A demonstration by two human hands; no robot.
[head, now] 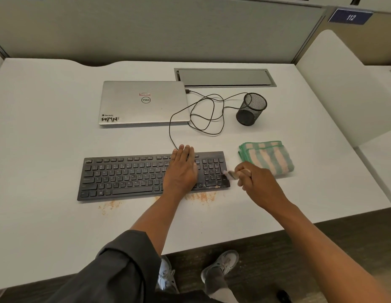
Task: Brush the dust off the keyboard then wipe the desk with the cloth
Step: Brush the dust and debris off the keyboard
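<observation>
Now left hand [183, 169] lies flat, fingers straight, pressing on keyboard [124, 176]; right hand [253, 179] fist-grips blurred brush [230, 174] at keyboard's right edge, cloth [268, 157] just beside.

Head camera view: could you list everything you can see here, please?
black flat keyboard: one, near middle of desk, under the left hand
small blurred brush: one, pale with dark bristles, at keyboard's right end
green and peach striped folded cloth: one, right of keyboard
orange dust: patches, on desk along keyboard's front edge
closed silver laptop: one, behind keyboard
thin black cable: one, looped, from laptop to keyboard
black mesh pen cup: one, right of cable
grey cable hatch: one, set in desk's far side
white desk: one
blue sign 112: one, top right
grey shoes: two, on floor
left hand: flat on keyboard
right hand: grip on brush
</observation>
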